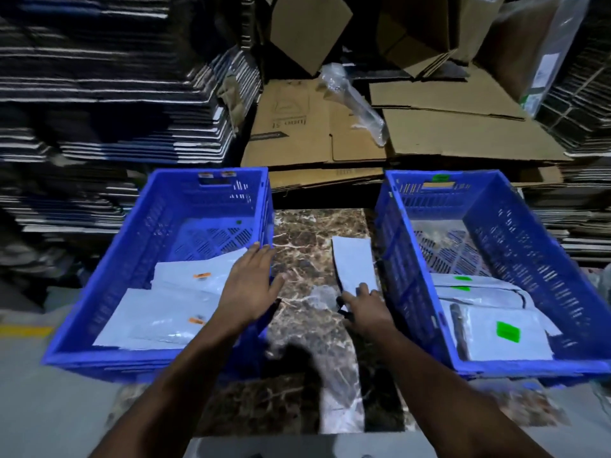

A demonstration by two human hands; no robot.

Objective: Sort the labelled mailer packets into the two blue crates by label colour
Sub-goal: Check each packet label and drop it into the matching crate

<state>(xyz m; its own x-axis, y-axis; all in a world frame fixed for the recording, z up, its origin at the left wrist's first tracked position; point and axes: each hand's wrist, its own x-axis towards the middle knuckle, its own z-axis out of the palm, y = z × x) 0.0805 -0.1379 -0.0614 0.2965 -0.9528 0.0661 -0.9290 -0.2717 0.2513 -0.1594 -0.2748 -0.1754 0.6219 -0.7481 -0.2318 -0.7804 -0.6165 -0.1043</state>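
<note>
Two blue crates stand on a marbled brown surface. The left crate (99,292) holds grey mailer packets with orange labels (201,276). The right crate (515,206) holds grey packets with green labels (508,331). My left hand (248,285) hovers with straight fingers over the left crate's right rim, above the packets. Between the crates, my right hand (363,309) grips the near end of a grey mailer packet (355,266); its label is not visible.
Flattened brown cardboard boxes (297,127) lie behind the crates, with a clear plastic wrap (357,100) on them. Tall stacks of flat dark sheets (99,94) rise at left and right. A yellow floor line (23,330) runs at far left.
</note>
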